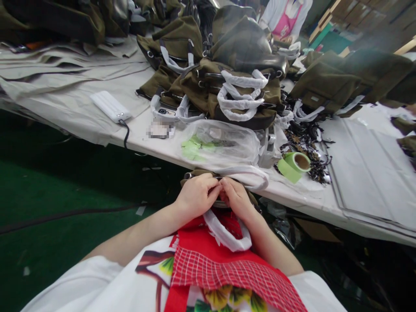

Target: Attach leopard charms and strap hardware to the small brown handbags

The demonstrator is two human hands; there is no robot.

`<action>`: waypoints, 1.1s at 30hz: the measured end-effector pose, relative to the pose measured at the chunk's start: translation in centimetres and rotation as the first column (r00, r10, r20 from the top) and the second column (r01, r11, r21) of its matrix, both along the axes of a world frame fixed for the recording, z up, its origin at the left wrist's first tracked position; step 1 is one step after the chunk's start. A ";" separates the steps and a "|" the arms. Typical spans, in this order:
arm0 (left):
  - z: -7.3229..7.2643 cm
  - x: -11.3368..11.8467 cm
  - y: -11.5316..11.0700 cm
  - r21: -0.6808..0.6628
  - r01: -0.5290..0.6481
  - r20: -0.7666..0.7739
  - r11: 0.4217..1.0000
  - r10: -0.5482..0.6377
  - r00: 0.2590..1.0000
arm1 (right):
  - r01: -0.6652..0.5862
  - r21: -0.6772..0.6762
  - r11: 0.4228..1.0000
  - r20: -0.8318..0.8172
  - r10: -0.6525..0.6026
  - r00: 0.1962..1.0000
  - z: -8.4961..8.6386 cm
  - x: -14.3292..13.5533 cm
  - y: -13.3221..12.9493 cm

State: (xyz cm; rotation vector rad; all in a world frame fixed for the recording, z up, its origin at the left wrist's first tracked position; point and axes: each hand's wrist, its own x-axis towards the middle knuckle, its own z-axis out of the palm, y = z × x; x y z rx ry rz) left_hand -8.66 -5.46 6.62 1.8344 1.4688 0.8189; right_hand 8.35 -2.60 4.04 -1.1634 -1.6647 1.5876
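Observation:
An olive-green handbag [196,172] sits upright in my lap, against the table's front edge. One of its handles, wrapped in white, loops toward me over the red apron [208,255]; the other leans onto the table. My left hand [199,196] and my right hand [238,198] meet over the bag's top opening, beside its zipper. The fingers of both are closed in a pinch, fingertips almost touching. Whatever small part they grip is hidden behind the fingers.
Stacked olive bags [240,82] with wrapped handles fill the table's middle. Nearer are a clear plastic bag [227,141] with green pieces, a green tape roll [300,162], dark straps [313,143], a phone [167,112] and a white power bank [109,105]. Another person [286,19] stands across.

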 end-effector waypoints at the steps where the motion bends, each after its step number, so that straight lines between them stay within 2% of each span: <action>1: 0.1 0.0 0.1 0.009 0.003 0.019 1.000 -0.003 1.000 | 0.010 0.038 0.999 0.019 -0.011 1.000 0.1 0.0 0.1; 3: 0.1 0.0 0.2 -0.010 0.033 0.125 0.999 -0.032 0.992 | 0.004 0.092 0.996 0.022 -0.006 1.000 0.3 0.1 0.2; 5: -0.1 0.0 0.4 -0.087 0.088 0.269 0.992 -0.062 0.961 | -0.037 0.110 0.993 -0.016 0.039 0.999 0.6 0.1 0.3; 7: -0.5 0.1 0.5 -0.182 0.122 0.407 0.976 -0.039 0.913 | -0.097 0.140 0.985 -0.031 0.102 0.994 0.9 0.1 0.4; 11: -1.0 0.3 0.6 -0.389 0.199 0.638 0.899 0.107 0.762 | -0.186 0.245 0.952 0.034 0.184 0.982 1.5 0.0 0.4; 14: -1.0 0.9 0.7 -0.509 0.245 0.743 0.825 0.279 0.608 | -0.125 0.235 0.964 0.002 0.129 0.992 1.4 -0.3 0.2; 18: -0.9 1.9 0.7 -0.586 0.237 0.773 0.775 0.447 0.450 | -0.023 0.037 0.999 -0.167 0.028 0.986 0.0 -1.0 -0.3; 20: -0.8 2.3 0.7 -0.586 0.229 0.782 0.777 0.469 0.411 | 0.031 -0.076 0.997 -0.228 -0.048 0.972 -0.8 -1.2 -0.5; 23: -0.7 2.6 0.4 -0.570 0.232 0.797 0.788 0.461 0.391 | 0.116 -0.179 0.977 -0.262 -0.161 0.952 -1.5 -1.5 -0.6; 27: -0.9 2.3 0.4 -0.571 0.234 0.799 0.786 0.468 0.378 | 0.139 -0.284 0.949 -0.304 -0.226 0.926 -1.1 -1.6 -0.5; 32: -0.8 1.1 1.2 -0.565 0.249 0.822 0.787 0.508 0.258 | 0.076 -0.438 0.896 -0.483 -0.306 0.820 0.4 -1.5 -0.2; 33: -0.7 1.0 1.3 -0.552 0.245 0.830 0.797 0.496 0.255 | 0.052 -0.462 0.886 -0.506 -0.311 0.805 0.6 -1.5 -0.1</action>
